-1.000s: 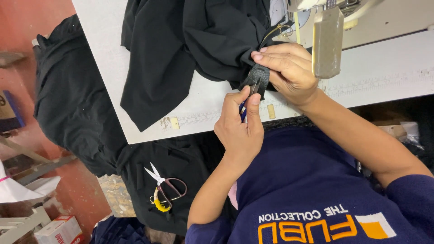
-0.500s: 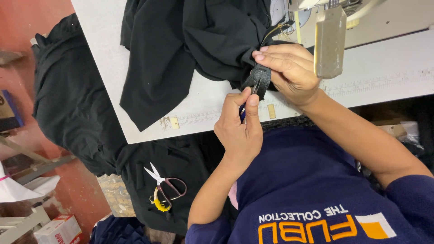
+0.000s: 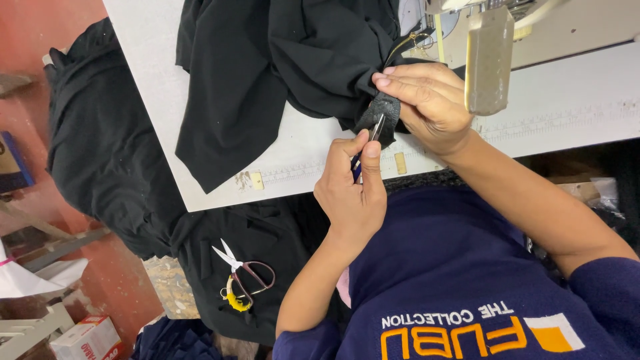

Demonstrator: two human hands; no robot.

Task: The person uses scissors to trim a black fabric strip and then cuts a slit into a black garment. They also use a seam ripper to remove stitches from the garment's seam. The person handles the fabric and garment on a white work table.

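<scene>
My right hand (image 3: 427,100) pinches a small folded edge of black fabric (image 3: 383,110), part of a larger black garment (image 3: 293,60) spread over the white sewing table (image 3: 567,100). My left hand (image 3: 353,193) sits just below it, gripping a small thread clipper (image 3: 370,137) with a blue handle. The clipper's metal tip touches the pinched fabric edge. Both hands are close together at the table's near edge.
A sewing machine head (image 3: 490,60) hangs just right of my right hand. Scissors (image 3: 243,277) with yellow-wrapped handles lie on black cloth (image 3: 107,153) draped below the table at left. A cardboard box (image 3: 87,337) stands on the red floor at bottom left.
Almost nothing differs. Both hands stay at the fabric edge, with the clipper tip still against it.
</scene>
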